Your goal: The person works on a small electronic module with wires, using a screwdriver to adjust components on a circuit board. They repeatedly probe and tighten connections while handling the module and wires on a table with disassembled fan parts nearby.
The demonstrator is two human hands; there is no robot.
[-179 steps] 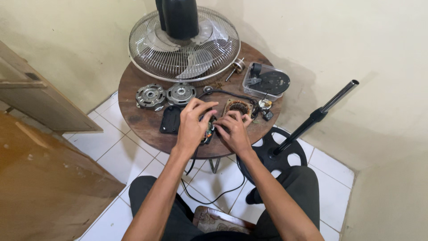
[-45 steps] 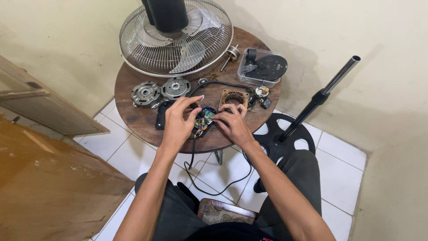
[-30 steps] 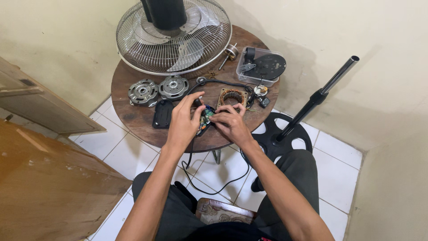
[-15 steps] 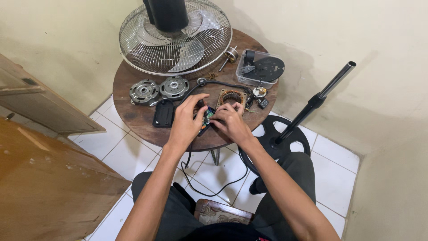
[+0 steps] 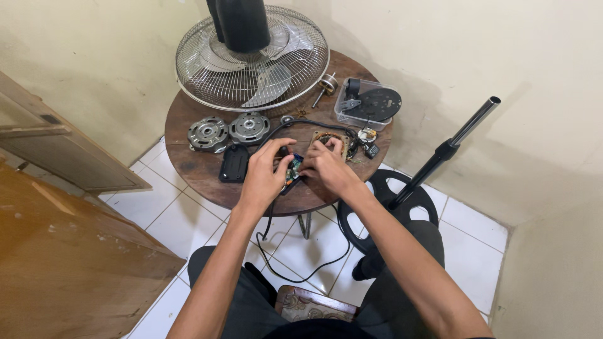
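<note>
round wooden table [image 5: 201, 172] | left hand [image 5: 264, 176], right hand [image 5: 325, 168] both gripping circuit board [image 5: 293, 168] | orientation unclear

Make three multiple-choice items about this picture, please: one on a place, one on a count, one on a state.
1. Where does the clear plastic box with the black disc stand?
A. on the floor
B. at the far right edge of the round wooden table
C. under the fan guard

2. How many round grey metal motor covers lie left of the hands?
A. two
B. four
C. none

3. What state is the silver wire fan guard in?
A. upright on the pole
B. hanging on the wall
C. lying flat on the table

Answers: 1 B, the clear plastic box sits near the rim of the round wooden table. 2 A, two metal motor covers lie side by side. 3 C, the wire fan guard lies flat; the left hand and right hand work on a small part in front of it.
</note>
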